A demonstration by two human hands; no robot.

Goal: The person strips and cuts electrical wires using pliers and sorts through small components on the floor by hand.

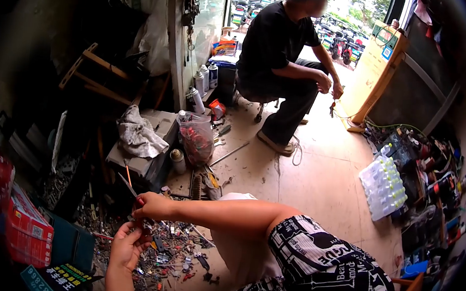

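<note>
My right hand is closed round a red-handled tool. Its narrow, pointed metal blade sticks out up and to the left. Beside the blade stands a thin orange strip; whether it belongs to the tool I cannot tell. Just below, my left hand has its fingers curled and pinched together. Something small and dark reddish seems to be at its fingertips, too small to name. Under and beside both hands, a heap of small mixed parts covers the floor.
A person in black sits on a stool ahead, holding something small. Left are a box with a rag, a bag of red pieces, spray cans and a red carton. Right are a bottle pack and piled tools.
</note>
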